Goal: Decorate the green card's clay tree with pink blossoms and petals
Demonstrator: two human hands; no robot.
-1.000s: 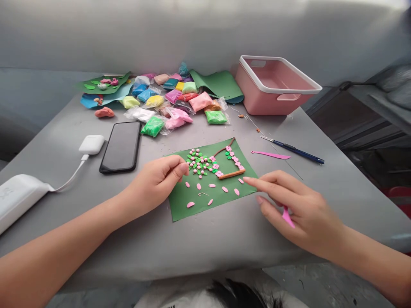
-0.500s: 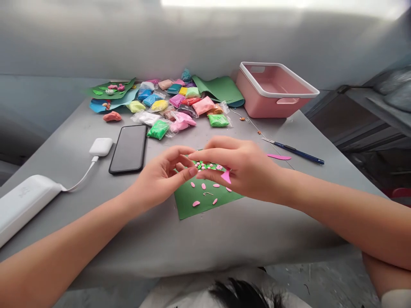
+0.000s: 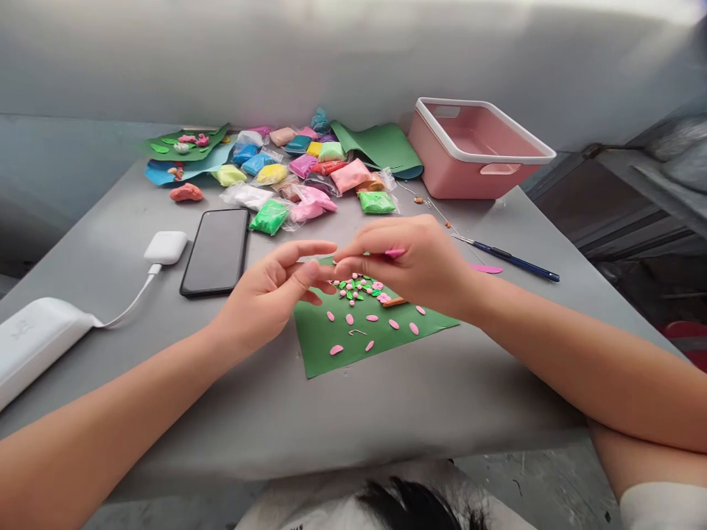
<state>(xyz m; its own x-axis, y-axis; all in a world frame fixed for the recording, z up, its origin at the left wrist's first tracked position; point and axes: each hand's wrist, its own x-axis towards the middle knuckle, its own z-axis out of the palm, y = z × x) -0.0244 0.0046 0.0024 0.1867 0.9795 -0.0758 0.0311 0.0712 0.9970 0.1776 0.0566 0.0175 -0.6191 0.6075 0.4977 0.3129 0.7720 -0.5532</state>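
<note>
Above a green sheet (image 3: 325,357), my left hand (image 3: 270,294) has its index finger stretched out and its thumb pressed against another finger. What it pinches, if anything, is too small to make out. My right hand (image 3: 414,261) is closed, thumb and fingertips together, meeting the left fingertips. A pink plastic clay tool (image 3: 394,253) pokes out from between its fingers, mostly hidden. Below the hands lie small pink clay balls and green clay leaves (image 3: 353,287), with pink clay flowers (image 3: 378,286). Several flat pink clay ovals (image 3: 372,318) and a bent wire (image 3: 357,332) are nearer me.
Bagged coloured clay (image 3: 301,177) is heaped at the back, beside a pink box (image 3: 469,173). A phone (image 3: 215,252), white earbud case (image 3: 166,247) and power bank (image 3: 44,346) lie left. A craft knife (image 3: 516,263) and pink plastic blade (image 3: 486,269) lie right.
My right hand has risen slightly and turned, uncovering more clay pieces and an orange-brown stick on the green sheet. The pink tool in it has tilted. My left index finger has straightened.
</note>
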